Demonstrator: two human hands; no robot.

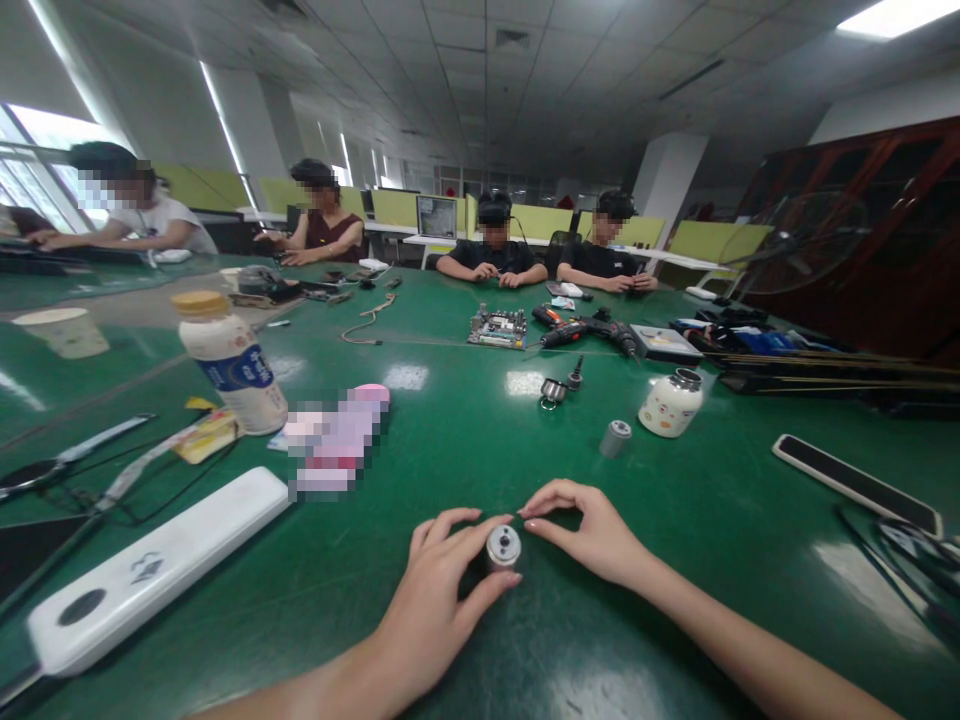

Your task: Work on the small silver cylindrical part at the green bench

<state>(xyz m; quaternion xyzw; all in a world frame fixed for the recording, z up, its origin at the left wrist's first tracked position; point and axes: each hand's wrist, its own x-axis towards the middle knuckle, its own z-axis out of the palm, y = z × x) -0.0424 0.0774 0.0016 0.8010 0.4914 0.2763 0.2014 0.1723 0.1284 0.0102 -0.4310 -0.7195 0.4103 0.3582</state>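
Observation:
My left hand [435,585] is closed around a small silver metal cylinder [503,546], which stands upright on the green table. Thumb and fingertips press on its sides, and dark holes show in its top face. Just right of the cylinder's upper edge, my right hand [592,532] pinches thumb and forefinger together. Whatever lies between those fingertips is too small to make out. A similar metal cylinder [616,438] stands farther off to the right. Beyond it lie a steel bottle lid with a ring [553,392] and a small dark fitting [575,374].
A white bottle [670,403] and a phone-like slab [855,485] lie right; a milk-drink bottle [232,365], a pink item [349,435] and a long white device [161,565] left. Farther back are a circuit board [499,327], power drills [589,328] and several seated people.

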